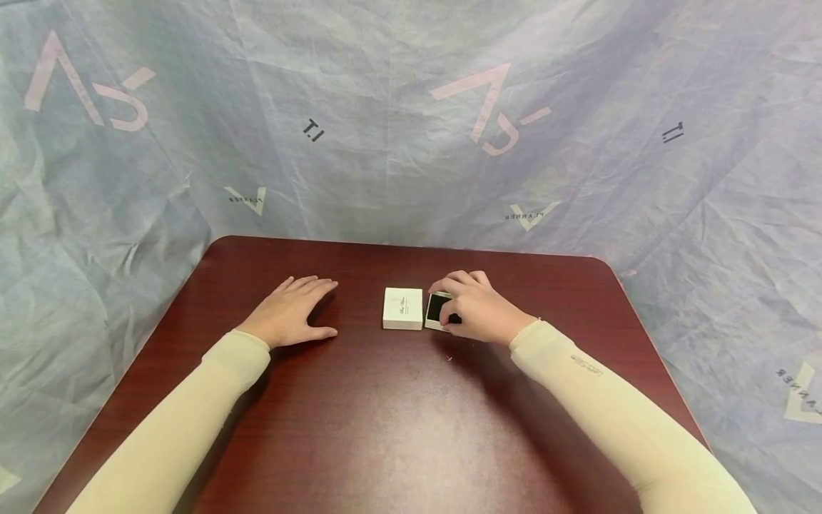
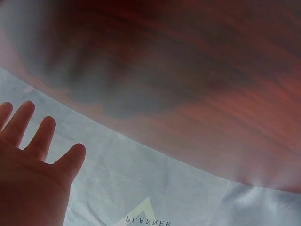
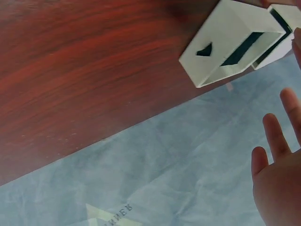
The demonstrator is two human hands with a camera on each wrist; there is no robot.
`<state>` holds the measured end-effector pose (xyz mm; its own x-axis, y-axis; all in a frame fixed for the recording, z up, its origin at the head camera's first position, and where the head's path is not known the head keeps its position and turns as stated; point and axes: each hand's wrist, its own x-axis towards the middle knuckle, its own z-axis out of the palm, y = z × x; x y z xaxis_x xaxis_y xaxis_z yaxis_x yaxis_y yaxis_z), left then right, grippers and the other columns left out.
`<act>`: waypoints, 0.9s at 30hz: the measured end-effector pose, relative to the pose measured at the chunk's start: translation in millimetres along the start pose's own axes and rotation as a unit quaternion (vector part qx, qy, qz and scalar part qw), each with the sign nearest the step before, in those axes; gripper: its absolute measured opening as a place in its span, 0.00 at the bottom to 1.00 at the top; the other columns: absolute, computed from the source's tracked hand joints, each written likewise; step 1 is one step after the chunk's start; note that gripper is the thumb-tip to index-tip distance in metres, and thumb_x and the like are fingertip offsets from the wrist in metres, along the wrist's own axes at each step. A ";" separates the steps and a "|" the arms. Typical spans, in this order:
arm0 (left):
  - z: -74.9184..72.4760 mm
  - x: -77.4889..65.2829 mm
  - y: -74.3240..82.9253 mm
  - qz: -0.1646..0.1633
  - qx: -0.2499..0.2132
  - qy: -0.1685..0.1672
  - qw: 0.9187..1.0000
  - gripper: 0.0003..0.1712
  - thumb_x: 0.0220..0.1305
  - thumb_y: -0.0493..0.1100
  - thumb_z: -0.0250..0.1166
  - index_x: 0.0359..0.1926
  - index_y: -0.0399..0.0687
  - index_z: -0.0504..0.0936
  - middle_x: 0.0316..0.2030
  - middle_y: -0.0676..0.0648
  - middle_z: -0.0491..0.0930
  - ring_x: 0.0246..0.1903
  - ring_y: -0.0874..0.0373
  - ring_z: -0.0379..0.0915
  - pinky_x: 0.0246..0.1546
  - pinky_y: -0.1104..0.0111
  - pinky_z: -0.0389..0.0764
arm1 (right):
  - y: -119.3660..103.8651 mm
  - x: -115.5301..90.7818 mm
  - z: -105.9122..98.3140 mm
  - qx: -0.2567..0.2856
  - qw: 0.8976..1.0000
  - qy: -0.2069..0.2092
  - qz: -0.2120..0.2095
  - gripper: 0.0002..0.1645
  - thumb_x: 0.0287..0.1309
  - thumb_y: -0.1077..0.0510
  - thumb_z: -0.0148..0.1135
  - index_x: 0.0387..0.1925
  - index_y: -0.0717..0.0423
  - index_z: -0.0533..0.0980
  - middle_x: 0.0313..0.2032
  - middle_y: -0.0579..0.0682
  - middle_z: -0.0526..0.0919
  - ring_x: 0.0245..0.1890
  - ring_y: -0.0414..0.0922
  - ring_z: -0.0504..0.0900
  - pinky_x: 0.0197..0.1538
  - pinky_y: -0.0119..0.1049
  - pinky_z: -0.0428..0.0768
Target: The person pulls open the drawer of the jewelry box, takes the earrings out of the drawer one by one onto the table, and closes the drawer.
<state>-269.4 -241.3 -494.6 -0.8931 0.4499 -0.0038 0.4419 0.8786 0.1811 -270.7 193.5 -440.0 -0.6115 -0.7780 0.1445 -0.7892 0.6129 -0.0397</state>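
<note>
In the head view a small white box sleeve (image 1: 402, 308) with dark printed lettering stands on the table. Right beside it is a shallow white box drawer (image 1: 437, 309) with a black lining. My right hand (image 1: 472, 307) arches over that drawer, gripping it between thumb and fingers; the hand covers its right part. The right wrist view shows the sleeve (image 3: 235, 37) with a hollow end facing the drawer (image 3: 277, 52), and a fingertip at the drawer's side. My left hand (image 1: 292, 310) is spread flat to the left of the sleeve, apart from it, holding nothing.
The dark red wooden table (image 1: 359, 414) has rounded far corners. Behind and beside it hangs a wrinkled grey-blue cloth (image 1: 379, 178) with printed letters. Pale sleeves (image 1: 597, 400) cover both forearms.
</note>
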 end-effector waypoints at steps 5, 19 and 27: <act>0.2 0.2 0.4 0.000 0.000 0.000 1.000 0.61 0.74 0.73 0.77 0.94 0.52 0.65 0.91 0.41 0.70 0.93 0.36 0.61 0.96 0.30 0.57 | 0.2 -11.0 1.0 0.011 1.000 -0.001 0.008 0.12 0.65 0.58 0.87 0.31 0.36 0.93 0.74 0.49 0.86 0.78 0.56 0.77 0.73 0.64 0.73; 0.1 -1.2 0.6 0.001 0.001 0.001 1.000 0.60 0.74 0.73 0.77 0.94 0.52 0.66 0.91 0.41 0.70 0.93 0.36 0.61 0.96 0.30 0.56 | -0.4 -41.3 12.4 0.007 1.000 0.020 0.012 0.12 0.61 0.56 0.91 0.34 0.33 0.95 0.78 0.50 0.83 0.80 0.57 0.76 0.69 0.64 0.76; -2.0 -3.6 2.1 0.002 -0.001 0.004 1.000 0.60 0.74 0.72 0.77 0.94 0.52 0.66 0.91 0.40 0.70 0.93 0.35 0.62 0.95 0.29 0.57 | 0.1 -61.4 23.3 0.017 0.999 0.026 0.023 0.13 0.60 0.55 0.92 0.34 0.31 0.94 0.82 0.51 0.80 0.80 0.59 0.77 0.67 0.63 0.75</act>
<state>-265.5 -241.4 -492.2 -0.8920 0.4521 0.0049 0.4452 0.8763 0.1839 -234.6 238.1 -471.9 -0.6440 -0.7402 0.1935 -0.7623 0.6423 -0.0801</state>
